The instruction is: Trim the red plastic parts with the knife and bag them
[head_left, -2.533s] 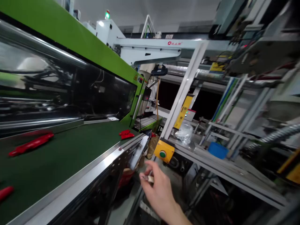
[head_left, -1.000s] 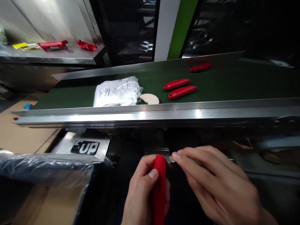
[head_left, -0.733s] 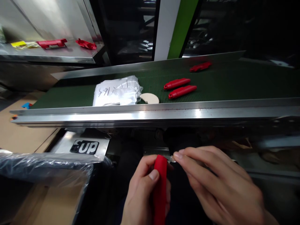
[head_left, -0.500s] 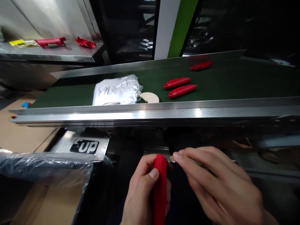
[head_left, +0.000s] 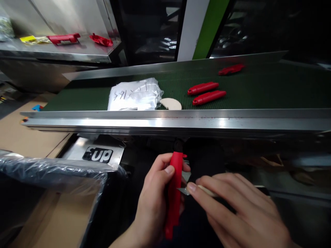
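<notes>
Upright in my left hand (head_left: 154, 187) is a long red plastic part (head_left: 175, 179), gripped with the thumb on its near face and fingers behind. My right hand (head_left: 240, 203) pinches a craft knife (head_left: 207, 190) with a pale handle. Its pointed blade meets the right edge of the red part about halfway down; whether it cuts in cannot be seen. Similar red plastic parts (head_left: 209, 97) lie on the green conveyor belt (head_left: 258, 88) beyond my hands.
A metal rail (head_left: 160, 120) runs along the belt's near side. On the belt are a white plastic bag (head_left: 131, 93) with handwriting and a beige disc (head_left: 171, 103). At lower left stands a bin lined with clear plastic (head_left: 77, 172). More red pieces (head_left: 64, 39) rest on a metal shelf.
The knife blade has gone from the top end of the red part to about halfway down its right edge. My left hand has raised the part slightly. The camera view has shifted.
</notes>
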The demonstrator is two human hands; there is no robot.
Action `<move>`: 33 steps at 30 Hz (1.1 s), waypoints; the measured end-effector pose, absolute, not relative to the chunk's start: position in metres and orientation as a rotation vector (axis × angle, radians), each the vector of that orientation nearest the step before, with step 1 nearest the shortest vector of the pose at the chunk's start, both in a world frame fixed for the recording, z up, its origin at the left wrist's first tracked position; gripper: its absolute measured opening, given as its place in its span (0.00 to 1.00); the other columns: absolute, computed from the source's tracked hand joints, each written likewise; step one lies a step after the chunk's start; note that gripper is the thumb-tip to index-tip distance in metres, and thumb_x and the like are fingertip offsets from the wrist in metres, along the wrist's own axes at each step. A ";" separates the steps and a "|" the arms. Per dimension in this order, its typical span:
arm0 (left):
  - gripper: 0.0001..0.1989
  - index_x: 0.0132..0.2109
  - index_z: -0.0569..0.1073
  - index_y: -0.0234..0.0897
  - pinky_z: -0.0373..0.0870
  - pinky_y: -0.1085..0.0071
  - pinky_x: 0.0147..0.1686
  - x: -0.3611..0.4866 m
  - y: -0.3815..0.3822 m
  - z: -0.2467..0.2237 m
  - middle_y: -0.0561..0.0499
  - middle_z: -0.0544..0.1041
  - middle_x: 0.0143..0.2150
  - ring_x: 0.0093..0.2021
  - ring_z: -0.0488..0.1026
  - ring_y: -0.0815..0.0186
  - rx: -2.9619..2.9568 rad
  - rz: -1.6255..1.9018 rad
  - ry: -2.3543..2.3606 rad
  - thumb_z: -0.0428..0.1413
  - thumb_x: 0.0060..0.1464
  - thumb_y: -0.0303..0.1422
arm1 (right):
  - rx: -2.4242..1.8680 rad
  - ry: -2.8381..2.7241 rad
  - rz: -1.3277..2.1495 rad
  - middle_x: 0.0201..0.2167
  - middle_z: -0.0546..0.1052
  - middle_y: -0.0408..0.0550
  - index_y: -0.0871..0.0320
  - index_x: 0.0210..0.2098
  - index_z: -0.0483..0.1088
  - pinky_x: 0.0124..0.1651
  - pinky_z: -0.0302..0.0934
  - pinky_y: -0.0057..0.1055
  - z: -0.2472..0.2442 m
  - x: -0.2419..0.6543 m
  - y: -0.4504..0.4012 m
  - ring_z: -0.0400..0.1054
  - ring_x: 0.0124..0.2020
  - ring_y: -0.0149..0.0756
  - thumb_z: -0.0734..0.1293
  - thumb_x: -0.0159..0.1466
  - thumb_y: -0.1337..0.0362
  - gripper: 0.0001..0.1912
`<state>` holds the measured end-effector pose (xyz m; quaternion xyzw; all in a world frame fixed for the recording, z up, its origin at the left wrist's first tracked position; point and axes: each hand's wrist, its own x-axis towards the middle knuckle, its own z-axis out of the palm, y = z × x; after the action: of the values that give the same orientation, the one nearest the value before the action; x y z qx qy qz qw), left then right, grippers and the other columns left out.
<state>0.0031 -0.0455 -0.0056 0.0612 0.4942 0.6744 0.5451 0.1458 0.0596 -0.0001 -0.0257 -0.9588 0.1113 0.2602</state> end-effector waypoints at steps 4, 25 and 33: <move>0.12 0.43 0.70 0.38 0.60 0.78 0.19 -0.002 -0.042 -0.005 0.53 0.68 0.26 0.23 0.62 0.71 0.251 1.669 1.192 0.47 0.61 0.40 | -0.014 -2.661 0.256 0.45 0.77 0.48 0.58 0.52 0.72 0.42 0.61 0.36 -0.003 0.149 0.057 0.67 0.42 0.38 0.64 0.64 0.74 0.18; 0.13 0.45 0.65 0.41 0.56 0.81 0.18 -0.004 -0.045 0.005 0.59 0.64 0.25 0.19 0.59 0.77 0.254 1.556 1.158 0.59 0.56 0.36 | -0.166 -2.492 0.328 0.43 0.75 0.53 0.62 0.51 0.72 0.44 0.66 0.34 0.014 0.138 0.082 0.69 0.43 0.36 0.64 0.61 0.80 0.20; 0.14 0.45 0.64 0.40 0.57 0.81 0.18 0.006 -0.052 0.008 0.59 0.62 0.24 0.19 0.56 0.79 0.300 1.509 1.203 0.58 0.56 0.39 | -0.150 -2.468 0.293 0.43 0.74 0.55 0.62 0.53 0.72 0.41 0.63 0.37 0.011 0.131 0.081 0.68 0.43 0.40 0.65 0.61 0.79 0.21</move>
<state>0.0057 -0.0518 0.0080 0.1274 0.5102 0.6403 0.5599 0.1307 0.0815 0.0114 -0.0572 -0.9391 0.1115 0.3199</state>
